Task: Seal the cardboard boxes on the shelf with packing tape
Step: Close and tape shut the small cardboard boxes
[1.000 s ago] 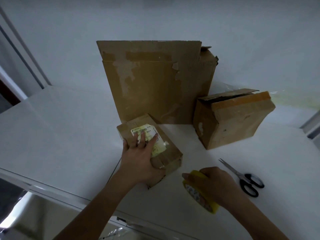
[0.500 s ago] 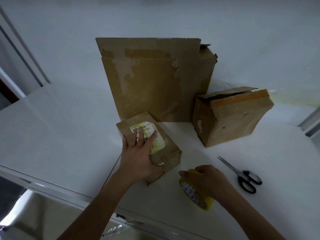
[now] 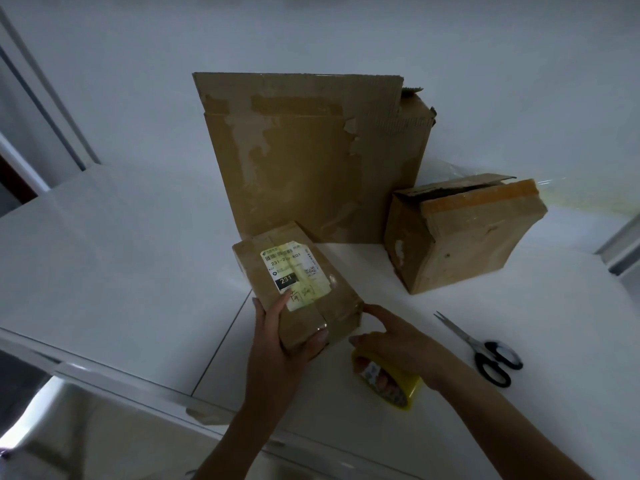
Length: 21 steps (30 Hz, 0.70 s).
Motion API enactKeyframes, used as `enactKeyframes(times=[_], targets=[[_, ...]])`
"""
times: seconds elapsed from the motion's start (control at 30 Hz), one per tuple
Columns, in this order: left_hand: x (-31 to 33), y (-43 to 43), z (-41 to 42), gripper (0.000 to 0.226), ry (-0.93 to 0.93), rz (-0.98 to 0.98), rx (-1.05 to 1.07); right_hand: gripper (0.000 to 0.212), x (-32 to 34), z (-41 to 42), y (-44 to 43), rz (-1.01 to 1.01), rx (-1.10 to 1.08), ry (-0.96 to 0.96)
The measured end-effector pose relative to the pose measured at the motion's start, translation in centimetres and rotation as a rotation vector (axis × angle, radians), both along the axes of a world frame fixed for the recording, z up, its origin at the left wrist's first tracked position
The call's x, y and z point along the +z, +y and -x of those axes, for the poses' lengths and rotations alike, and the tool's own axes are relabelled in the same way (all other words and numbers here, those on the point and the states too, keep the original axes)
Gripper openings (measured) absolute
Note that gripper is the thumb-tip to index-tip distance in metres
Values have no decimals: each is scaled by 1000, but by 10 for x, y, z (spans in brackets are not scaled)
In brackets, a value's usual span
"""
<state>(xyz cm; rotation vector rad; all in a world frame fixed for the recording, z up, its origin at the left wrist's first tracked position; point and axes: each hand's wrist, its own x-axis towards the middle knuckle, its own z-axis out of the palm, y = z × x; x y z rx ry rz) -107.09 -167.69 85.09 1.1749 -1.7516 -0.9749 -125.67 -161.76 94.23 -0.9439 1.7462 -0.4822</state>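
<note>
Left hand: The left hand (image 3: pixel 284 344) gripped the near end of the small brown cardboard box (image 3: pixel 341 306). Its thumb lay across the near face and its fingers ran up the left side, probably to keep the box from sliding.
Right hand: The right hand (image 3: pixel 398 341) held the yellow roll of packing tape (image 3: pixel 405 389) with fingers curled through its core. The forefinger reached out to touch the box's near right corner, seemingly to find where a strip should begin.
Small box: It lay at an angle on the white shelf (image 3: pixel 121 254), near the front edge, with its pale yellow shipping label (image 3: pixel 294 271) facing up. Whether tape already covered its seam could not be told.
Other boxes: A tall flat brown cardboard box (image 3: pixel 304 161) stood upright at the back. A squat brown cardboard box (image 3: pixel 464 244) sat just to its right with one flap raised, so it was likely still unsealed.
Scissors: The black-handled scissors (image 3: pixel 485 351) lay on the shelf, to the right of the tape hand, within reach for cutting.
Stage: Taping looked ready to start on the small box.
</note>
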Motion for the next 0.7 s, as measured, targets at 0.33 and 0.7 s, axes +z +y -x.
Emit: enactKeyframes(times=[0.33, 0.7], targets=[[30, -9, -11, 58, 136, -59, 72, 60, 5, -13, 8, 120, -20, -131], [80, -27, -4, 51, 12, -22, 222, 65, 39, -20, 18, 398, -93, -397]])
